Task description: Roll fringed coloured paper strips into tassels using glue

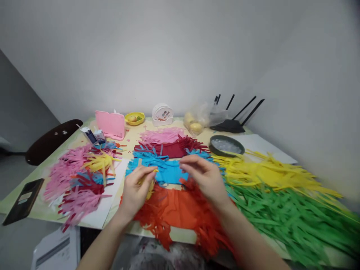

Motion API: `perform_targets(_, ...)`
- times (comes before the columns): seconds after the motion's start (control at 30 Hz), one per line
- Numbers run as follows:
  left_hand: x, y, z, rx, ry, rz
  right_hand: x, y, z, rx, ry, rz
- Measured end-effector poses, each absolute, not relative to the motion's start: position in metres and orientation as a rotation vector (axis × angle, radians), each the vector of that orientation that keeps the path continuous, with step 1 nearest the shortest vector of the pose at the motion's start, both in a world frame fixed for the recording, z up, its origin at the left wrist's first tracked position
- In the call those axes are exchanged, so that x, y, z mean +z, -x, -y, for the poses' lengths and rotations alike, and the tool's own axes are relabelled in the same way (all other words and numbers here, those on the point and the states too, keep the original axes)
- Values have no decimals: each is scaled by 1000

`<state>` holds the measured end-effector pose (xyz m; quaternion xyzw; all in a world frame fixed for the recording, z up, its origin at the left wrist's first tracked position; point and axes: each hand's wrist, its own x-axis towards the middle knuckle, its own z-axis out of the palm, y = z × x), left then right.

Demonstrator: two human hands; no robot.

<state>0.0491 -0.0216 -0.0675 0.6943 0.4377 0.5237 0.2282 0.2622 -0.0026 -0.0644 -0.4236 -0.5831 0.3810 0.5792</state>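
My left hand (137, 187) is closed in a pinch on a yellow fringed strip (150, 190); a bit of yellow shows at the fingertips, and the rest hangs behind the hand. A short way to its right, my right hand (208, 178) is also closed, thumb and fingers drawn together; whatever they hold is too small to make out. Both hands hover over blue fringed paper (170, 171) and orange fringed paper (181, 210). Behind these lie dark red fringed paper (160, 150) and pink fringed paper (165, 135).
Yellow strips (270, 170) and green strips (284, 215) cover the right side. Mixed-colour tassels (73, 165) and a phone (24, 200) are at left. Toward the wall stand a pink stand (109, 124), yellow dish (135, 119), dark bowl (226, 145) and black router (229, 126).
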Motion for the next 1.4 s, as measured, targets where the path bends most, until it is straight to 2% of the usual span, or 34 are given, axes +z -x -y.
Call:
perform_targets(0.27,-75,-64,78,1481,-1674,-1170,-90,-200,71,1096,768,1053)
perform_targets(0.4,-76,-65,93,1479,-1710,-1188,-92,-198,88,1048,778,1093)
perform_targets(0.73,-81,-59,109,1310,-2337,-1230,-106,-206,112,830,898,1260)
perform_targets(1.03,-106,-58,114,1243,-1973,-1372,-123,-194,116,823,956,1290)
perform_targets(1.4,-115,-52,95,1185,-1720,-1366,-137,-191,87,1142,913,1084)
